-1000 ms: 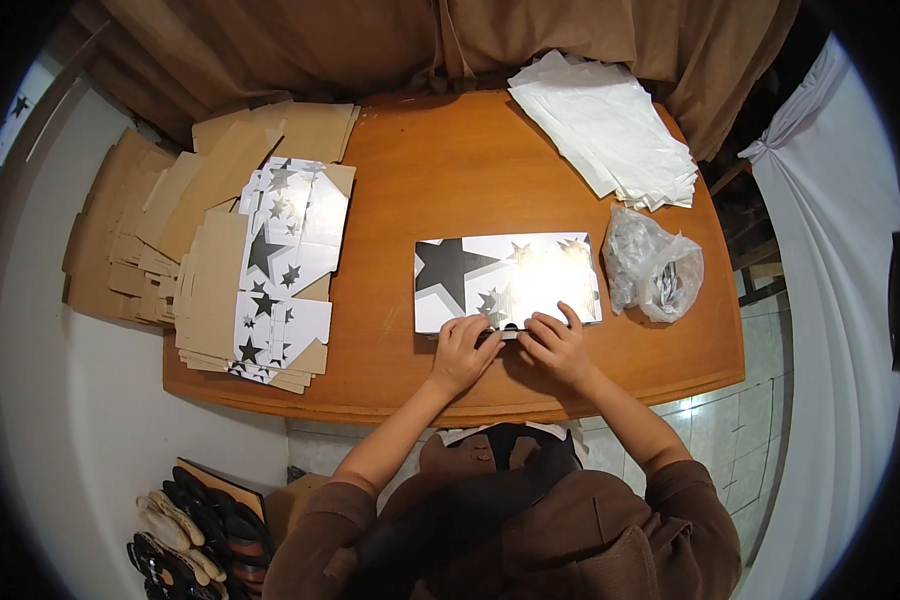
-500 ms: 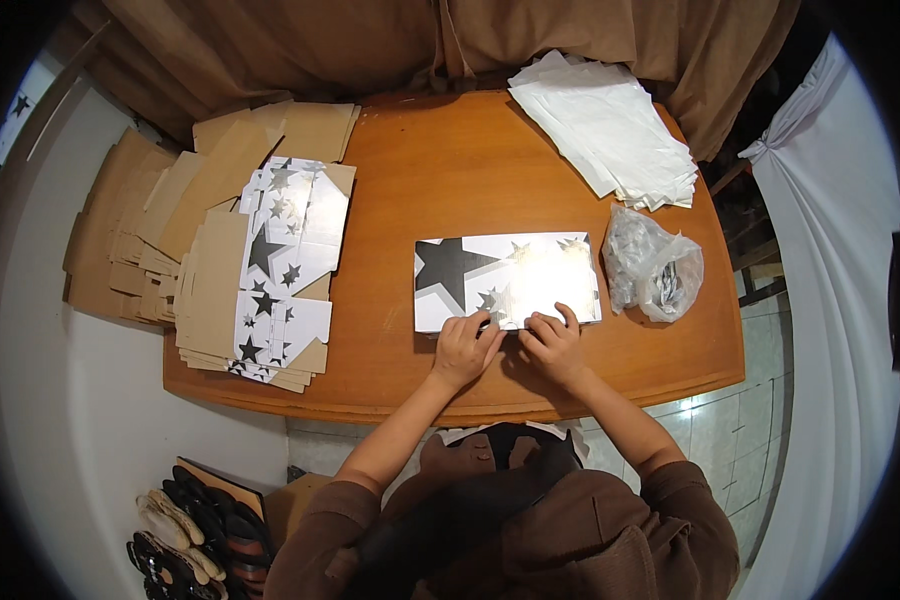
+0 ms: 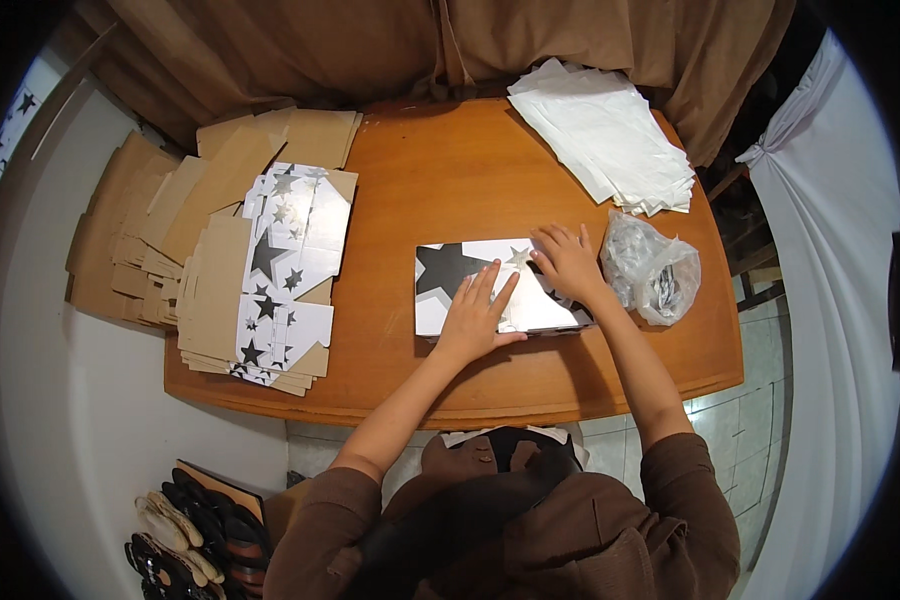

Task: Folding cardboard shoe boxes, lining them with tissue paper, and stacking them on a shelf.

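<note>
A white cardboard box point(image 3: 445, 312) printed with black and grey stars lies closed on the wooden table in front of me. My left hand point(image 3: 478, 318) rests on the lid near its front edge, with fingers spread and pointing away from me. At the lid's far right part lies my right hand point(image 3: 570, 266), its fingers also stretched out. Both palms hide some of the star print. Just right of the box sits a crumpled clear plastic bag point(image 3: 660, 275) with small dark and whitish contents I cannot make out.
Flat cardboard blanks point(image 3: 205, 280), some star-printed, pile up along the left of the table point(image 3: 420, 165). A stack of white paper sheets point(image 3: 605, 135) lies at the back right. Several pairs of footwear point(image 3: 185, 530) stand on the floor at lower left. Brown curtains point(image 3: 340, 45) hang behind.
Both hands have moved from the box's front edge up onto its lid, the right one farther away. Their fingers have gone from curled to outstretched.
</note>
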Tool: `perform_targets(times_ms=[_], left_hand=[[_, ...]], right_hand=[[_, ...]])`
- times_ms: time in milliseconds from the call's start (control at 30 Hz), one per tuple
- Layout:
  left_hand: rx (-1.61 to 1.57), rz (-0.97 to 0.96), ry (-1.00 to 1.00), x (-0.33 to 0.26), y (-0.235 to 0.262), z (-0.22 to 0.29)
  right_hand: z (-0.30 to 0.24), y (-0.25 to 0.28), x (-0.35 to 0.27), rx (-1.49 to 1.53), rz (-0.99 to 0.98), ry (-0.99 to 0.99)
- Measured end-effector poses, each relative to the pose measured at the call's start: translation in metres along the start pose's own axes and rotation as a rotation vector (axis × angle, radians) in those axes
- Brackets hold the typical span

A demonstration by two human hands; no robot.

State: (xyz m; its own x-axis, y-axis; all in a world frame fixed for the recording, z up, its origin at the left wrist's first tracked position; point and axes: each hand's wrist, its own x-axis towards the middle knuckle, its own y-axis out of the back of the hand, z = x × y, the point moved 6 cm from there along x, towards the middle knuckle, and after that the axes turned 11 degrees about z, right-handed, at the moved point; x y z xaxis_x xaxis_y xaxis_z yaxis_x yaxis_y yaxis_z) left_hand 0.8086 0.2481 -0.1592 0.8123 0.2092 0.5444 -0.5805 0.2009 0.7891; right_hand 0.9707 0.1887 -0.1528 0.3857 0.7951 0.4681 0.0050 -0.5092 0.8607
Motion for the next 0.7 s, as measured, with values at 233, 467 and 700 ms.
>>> perform_targets(times_ms=[233,467,700], left_hand=[[0.057,0.024,-0.003,-0.004,-0.007,-0.013],[0.103,0.076,-0.056,0.012,0.030,-0.059],[0.176,0.092,0.108,-0.022,0.017,-0.069]], right_hand=[[0.003,-0.005,0.006,0.092,-0.067,-0.104],[0.013,0.009,-0.023,0.205,-0.025,-0.214],[0.012,-0.013,-0.099,0.550,0.002,-0.624]])
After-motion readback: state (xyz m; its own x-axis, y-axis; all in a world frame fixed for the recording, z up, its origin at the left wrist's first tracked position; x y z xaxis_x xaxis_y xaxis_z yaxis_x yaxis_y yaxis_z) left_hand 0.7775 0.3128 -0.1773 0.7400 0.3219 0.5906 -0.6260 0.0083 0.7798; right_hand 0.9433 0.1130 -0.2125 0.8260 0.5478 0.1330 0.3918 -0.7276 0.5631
